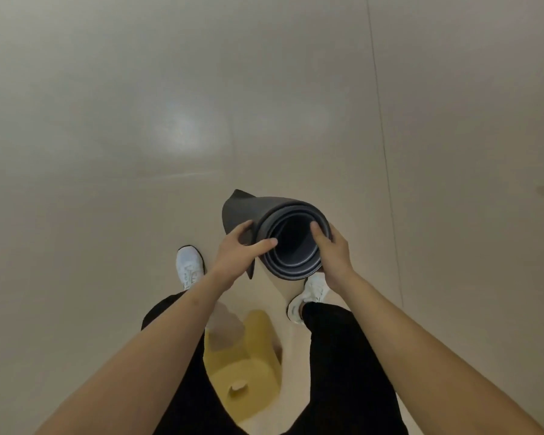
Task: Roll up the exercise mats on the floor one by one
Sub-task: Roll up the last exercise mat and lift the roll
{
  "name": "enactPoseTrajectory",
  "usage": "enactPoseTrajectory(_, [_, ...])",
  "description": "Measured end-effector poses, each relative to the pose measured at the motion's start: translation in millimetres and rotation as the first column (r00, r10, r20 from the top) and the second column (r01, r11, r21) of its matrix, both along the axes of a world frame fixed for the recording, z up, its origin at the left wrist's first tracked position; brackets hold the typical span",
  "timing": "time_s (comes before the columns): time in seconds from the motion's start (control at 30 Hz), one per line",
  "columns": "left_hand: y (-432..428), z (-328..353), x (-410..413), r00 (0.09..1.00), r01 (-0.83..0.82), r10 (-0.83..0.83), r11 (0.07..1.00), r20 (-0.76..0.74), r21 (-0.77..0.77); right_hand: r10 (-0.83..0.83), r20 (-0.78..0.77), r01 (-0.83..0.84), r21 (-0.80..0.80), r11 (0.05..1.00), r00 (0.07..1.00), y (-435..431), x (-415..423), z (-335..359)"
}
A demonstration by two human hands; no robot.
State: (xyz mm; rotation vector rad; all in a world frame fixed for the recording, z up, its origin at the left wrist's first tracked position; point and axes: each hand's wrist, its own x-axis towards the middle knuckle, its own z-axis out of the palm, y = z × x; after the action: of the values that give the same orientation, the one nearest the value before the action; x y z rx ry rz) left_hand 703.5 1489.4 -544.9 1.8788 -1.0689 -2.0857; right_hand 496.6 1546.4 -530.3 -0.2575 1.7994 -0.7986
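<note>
2 hands [236, 251] [332, 255] grip 1 grey mat [296, 269]; 1 yellow mat [248, 372].

Grey mat [288, 269]: we record a dark grey roll, loosely coiled, with its hollow core facing us end-on and its loose outer edge flaring left.
Grey mat, position: off the floor, gripped at the near rim by the left hand [242, 250] and right hand [331, 257].
Yellow mat [248, 368]: rolled with a small core; we see it low in view, nearer us.
</note>
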Motion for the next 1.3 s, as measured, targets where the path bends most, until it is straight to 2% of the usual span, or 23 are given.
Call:
enactPoseTrajectory(0.07, [5.7,-6.3,0.2,0.997,-0.045,0.044,0.999,0.060,0.021,0.132,-0.100,-0.133,-0.008,0.991,0.986,1.9,-6.8,-3.4])
enactPoseTrajectory(0.13, [3.7,-12.1,2.2,0.992,-0.085,0.083,0.996,0.099,0.017,0.228,-0.128,-0.230,-0.004,0.973,0.965,1.1,-11.4,-3.3])
enactPoseTrajectory(0.27, [-3.8,-13.8,4.3,0.991,-0.132,0.132,0.990,0.005,0.057,0.222,0.087,-0.224,0.019,0.974,0.971,-5.7,-8.8,-3.6])
enactPoseTrajectory(0.37, [-6.9,-16.8,6.5,0.963,-0.247,0.257,0.963,-0.084,0.110,0.163,0.189,-0.170,0.026,0.985,0.968,-16.9,-1.1,-5.8])
enactPoseTrajectory(0.5, [-13.0,-7.7,18.4,0.925,-0.356,0.364,0.931,-0.111,0.084,0.181,0.171,-0.183,-0.003,0.983,0.969,-34.7,18.9,1.3])
enactPoseTrajectory(0.7, [-23.5,41.2,81.4,0.882,-0.460,0.462,0.887,-0.095,0.049,0.336,0.097,-0.337,-0.004,0.941,0.937,-72.4,80.5,47.9])
enactPoseTrajectory(0.83, [-32.2,96.8,141.7,0.830,-0.549,0.548,0.835,-0.105,0.023,0.507,0.045,-0.507,-0.014,0.862,0.861,-120.5,140.8,109.5])
enactPoseTrajectory(1.03, [-51.0,180.2,245.8,0.752,-0.649,0.632,0.759,-0.188,-0.049,0.686,0.050,-0.686,-0.021,0.728,0.726,-191.5,246.6,201.7])
enactPoseTrajectory(1.3, [-76.1,251.8,391.5,0.614,-0.788,0.767,0.582,-0.184,-0.204,0.838,0.060,-0.823,-0.162,0.545,0.543,-249.6,410.0,267.6])
